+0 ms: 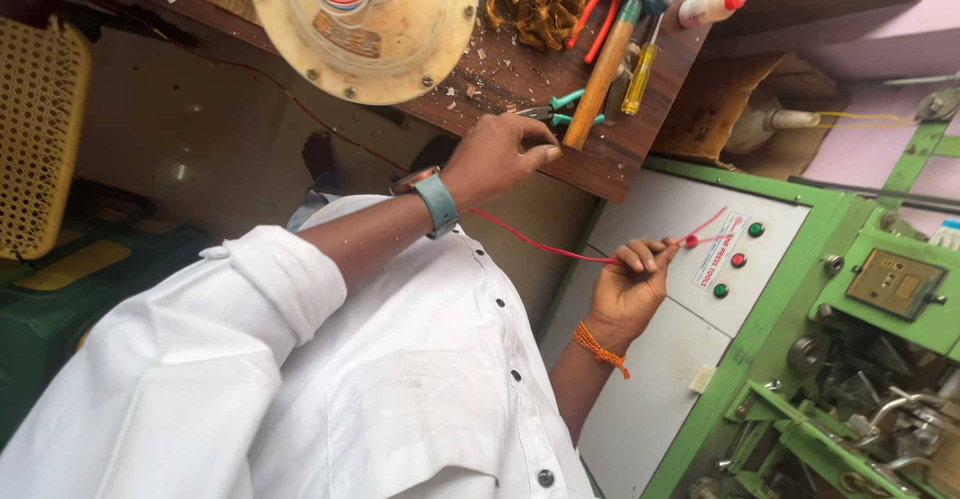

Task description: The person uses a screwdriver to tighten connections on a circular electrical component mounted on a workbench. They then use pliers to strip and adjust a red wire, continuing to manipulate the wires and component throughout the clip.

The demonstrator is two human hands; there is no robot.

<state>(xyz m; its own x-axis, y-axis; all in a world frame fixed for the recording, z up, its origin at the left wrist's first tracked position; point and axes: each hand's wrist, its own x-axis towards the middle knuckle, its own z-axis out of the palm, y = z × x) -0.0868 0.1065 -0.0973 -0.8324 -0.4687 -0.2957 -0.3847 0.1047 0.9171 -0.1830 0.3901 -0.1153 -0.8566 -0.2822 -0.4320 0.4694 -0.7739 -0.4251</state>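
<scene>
Head view: the right hand [632,284] pinches a red wire [560,249], fingers closed round it, beside the green machine [880,339]. The left hand [500,154] closes on green-handled pliers [560,111] at the counter [500,69] edge. The wire runs taut between both hands. The round motor housing [362,21] lies open, leads exposed; wiring appears unfinished.

Bright, even daylight on my white shirt [400,379], nearly washed out at the sleeve. Soft glare sits on the pale round motor cover [365,24]. Left of me, under the wooden bench [620,149], it's dim and shadowy. Focus holds sharp mid-frame; the green machine [850,359] softens and bends slightly toward the right edge.
</scene>
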